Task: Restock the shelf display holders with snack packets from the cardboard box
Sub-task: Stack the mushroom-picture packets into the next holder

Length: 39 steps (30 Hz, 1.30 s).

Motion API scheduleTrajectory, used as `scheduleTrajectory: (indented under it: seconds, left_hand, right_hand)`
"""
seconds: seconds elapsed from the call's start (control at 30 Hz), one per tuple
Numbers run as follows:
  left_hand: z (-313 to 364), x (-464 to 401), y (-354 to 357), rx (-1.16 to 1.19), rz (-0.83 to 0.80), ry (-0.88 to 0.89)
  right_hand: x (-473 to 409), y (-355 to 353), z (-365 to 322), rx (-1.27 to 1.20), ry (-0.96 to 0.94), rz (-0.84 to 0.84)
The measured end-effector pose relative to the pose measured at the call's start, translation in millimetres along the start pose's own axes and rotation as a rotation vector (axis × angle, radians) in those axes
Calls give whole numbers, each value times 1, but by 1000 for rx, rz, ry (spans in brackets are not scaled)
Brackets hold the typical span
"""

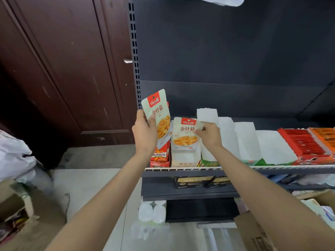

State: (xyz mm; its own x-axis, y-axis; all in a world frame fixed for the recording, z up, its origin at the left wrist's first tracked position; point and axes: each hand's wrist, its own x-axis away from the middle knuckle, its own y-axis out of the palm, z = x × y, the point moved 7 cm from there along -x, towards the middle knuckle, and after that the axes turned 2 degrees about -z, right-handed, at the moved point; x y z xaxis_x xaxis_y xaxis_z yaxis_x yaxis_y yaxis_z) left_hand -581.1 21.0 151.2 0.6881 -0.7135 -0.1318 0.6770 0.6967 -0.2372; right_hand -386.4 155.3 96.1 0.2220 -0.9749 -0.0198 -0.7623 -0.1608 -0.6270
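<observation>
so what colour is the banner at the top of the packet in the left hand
Red, on the pale green snack packet; head view.

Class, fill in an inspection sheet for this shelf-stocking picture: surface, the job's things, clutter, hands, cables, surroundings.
Surface: grey shelf with a white front rail.
Job's things: raised packet; second packet standing in the pale holder; red holder; cardboard box at lower right.
Clutter: white holders, red trays.
Hands: left hand grips the raised packet; right hand pinches the second packet's top corner.
Cables: nothing seen.
Surroundings: brown door, plastic bags on the floor.
</observation>
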Motion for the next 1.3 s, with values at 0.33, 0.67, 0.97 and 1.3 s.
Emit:
scheduleTrajectory:
  seconds: [0.33, 0.67, 0.97, 1.3]
  left_hand:
    - [-13, -10, -6, 71, 90, -68]
    - [-2, -7, 1, 182, 101, 2]
    - [0, -14, 48, 276, -216, 21]
    - [-15, -43, 89, 82, -376, 65]
  right_hand:
    - [-20, 12, -18, 483, -176, 112]
    - [-18, 11, -38, 768, -300, 46]
    - [-41, 8, -38, 606, -296, -80]
    - [-51, -13, -21, 36, -122, -274]
